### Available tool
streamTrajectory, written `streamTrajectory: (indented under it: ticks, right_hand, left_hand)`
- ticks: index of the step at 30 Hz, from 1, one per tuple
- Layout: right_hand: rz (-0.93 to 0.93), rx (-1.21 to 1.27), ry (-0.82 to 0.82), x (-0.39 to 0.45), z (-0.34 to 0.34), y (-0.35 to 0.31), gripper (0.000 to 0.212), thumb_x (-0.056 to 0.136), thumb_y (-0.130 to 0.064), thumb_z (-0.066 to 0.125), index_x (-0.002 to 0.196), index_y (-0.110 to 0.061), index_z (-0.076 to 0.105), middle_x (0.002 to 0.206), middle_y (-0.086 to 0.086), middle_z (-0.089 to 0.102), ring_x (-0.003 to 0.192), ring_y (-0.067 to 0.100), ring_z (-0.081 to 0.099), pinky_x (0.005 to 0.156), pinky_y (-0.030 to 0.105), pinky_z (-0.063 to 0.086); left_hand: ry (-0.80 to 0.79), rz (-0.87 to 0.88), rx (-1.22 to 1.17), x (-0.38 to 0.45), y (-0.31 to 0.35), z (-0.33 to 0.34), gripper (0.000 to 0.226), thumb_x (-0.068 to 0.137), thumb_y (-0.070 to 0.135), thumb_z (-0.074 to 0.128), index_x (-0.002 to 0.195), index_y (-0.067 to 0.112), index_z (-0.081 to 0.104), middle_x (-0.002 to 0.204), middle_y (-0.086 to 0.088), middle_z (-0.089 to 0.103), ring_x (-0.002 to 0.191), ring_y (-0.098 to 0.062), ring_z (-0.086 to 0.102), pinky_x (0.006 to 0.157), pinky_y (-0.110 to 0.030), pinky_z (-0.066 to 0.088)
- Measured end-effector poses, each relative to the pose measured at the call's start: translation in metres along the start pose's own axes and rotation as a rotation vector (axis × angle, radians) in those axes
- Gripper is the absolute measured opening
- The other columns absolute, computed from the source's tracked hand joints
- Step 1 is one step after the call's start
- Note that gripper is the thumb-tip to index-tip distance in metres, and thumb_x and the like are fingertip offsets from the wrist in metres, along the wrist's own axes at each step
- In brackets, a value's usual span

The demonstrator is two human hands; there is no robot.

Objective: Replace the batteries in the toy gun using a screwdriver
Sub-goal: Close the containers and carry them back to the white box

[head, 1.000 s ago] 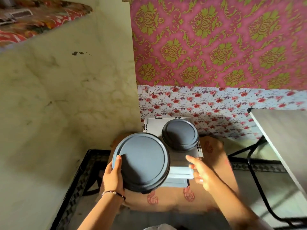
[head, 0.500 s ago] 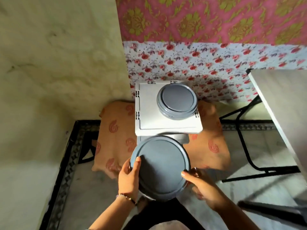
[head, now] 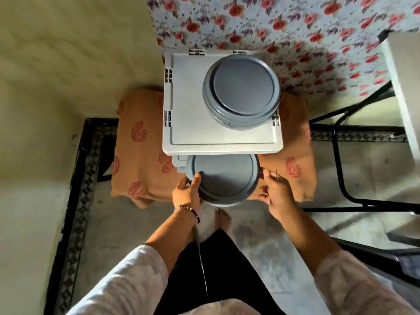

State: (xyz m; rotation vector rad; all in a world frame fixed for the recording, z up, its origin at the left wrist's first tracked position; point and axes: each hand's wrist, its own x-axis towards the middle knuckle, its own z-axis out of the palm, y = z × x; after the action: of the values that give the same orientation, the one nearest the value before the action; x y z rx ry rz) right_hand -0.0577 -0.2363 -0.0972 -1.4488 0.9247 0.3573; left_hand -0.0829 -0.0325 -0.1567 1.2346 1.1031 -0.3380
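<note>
Head view: left hand grips grey tub over orange cloth; right hand pinches thin rod.

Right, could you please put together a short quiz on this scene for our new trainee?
1. True or false: the upper grey container sits on the pale square box.
2. Which hand grips the lower grey container with its thumb on the lid? A) left hand B) right hand C) neither
3. Fill in: the cloth under the box is ___ in colour.

Key: 1 true. 2 A; the right hand pinches a thin metal rod beside that container. 3 orange.
</note>
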Motion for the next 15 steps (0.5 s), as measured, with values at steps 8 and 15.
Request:
streamTrajectory:
  ticks: [8, 15]
  right_hand:
    - [0.008, 0.115, -0.034, 0.025, 0.008, -0.023, 0.02, 0.1, -0.016, 0.041, 0.093, -0.02, 0.059, 0.104, 0.001, 0.064, 0.08, 0.02, 0.061, 0.07, 0.033, 0.046]
    - [0.049, 0.288, -0.065, 0.04, 0.013, -0.03, 0.018, 0.099, -0.009, 0.042, 0.095, -0.015, 0.058, 0.113, 0.011, 0.06, 0.097, 0.026, 0.062, 0.079, 0.034, 0.053]
  left_hand:
    - [0.038, -0.15, -0.175, -0.025, 0.056, 0.04, 0.051, 0.088, 0.021, 0.067, 0.135, 0.011, 0.048, 0.129, -0.01, 0.057, 0.106, -0.027, 0.055, 0.086, -0.045, 0.052]
    - [-0.083, -0.073, -0.211, -0.014, 0.065, 0.045, 0.024, 0.093, -0.006, 0.05, 0.103, 0.016, 0.055, 0.115, -0.008, 0.055, 0.112, -0.024, 0.052, 0.098, -0.043, 0.042]
